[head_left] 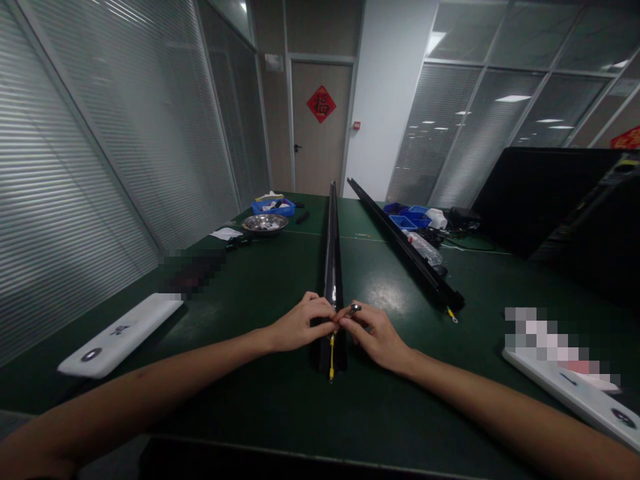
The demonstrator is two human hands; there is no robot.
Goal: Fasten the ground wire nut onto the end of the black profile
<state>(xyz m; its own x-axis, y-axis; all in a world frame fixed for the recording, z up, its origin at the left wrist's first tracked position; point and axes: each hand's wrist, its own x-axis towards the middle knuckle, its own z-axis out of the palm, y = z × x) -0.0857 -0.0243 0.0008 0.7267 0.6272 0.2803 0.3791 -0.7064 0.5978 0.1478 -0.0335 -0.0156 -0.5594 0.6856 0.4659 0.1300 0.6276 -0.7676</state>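
Gripping the near end of a long black rail (333,267) that runs away down the middle of the green table (250,400), the left hand (300,327) has its fingers curled and pressed on the rail's left edge; the right hand (375,333) pinches a small metal piece (354,309) just over the rail's right edge. A yellow wire (331,357) hangs from the rail's near end. A second black rail (405,250) lies to the right, a metal bowl (265,223) far left
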